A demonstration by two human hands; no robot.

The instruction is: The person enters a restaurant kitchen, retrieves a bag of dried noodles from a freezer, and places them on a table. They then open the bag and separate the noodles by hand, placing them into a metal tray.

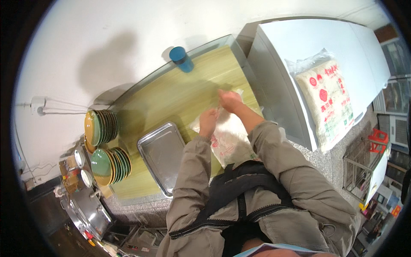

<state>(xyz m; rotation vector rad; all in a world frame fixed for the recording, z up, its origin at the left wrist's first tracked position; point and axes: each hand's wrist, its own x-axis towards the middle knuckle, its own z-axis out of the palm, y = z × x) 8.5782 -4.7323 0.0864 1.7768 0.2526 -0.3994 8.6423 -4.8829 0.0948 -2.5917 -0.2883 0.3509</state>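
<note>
A clear plastic bag of pale food, probably noodles [229, 138], with red print, lies on the wood-patterned table [154, 96] right in front of my body. At its far end, my left hand [208, 122] grips the gathered plastic with curled fingers. My right hand [230, 101] pinches the same end slightly farther away and to the right. The two hands are close together, and the fingertips are partly hidden. Just left of the bag sits a shallow rectangular metal tray [162, 157] holding nothing.
Green and yellow plates [104, 128] stand in stacks at the table's left end. A blue canister [182, 59] is by the wall. On the right, a white chest freezer [308, 41] bears another printed bag of pale food [326, 102]. A steel pot [88, 210] is at lower left.
</note>
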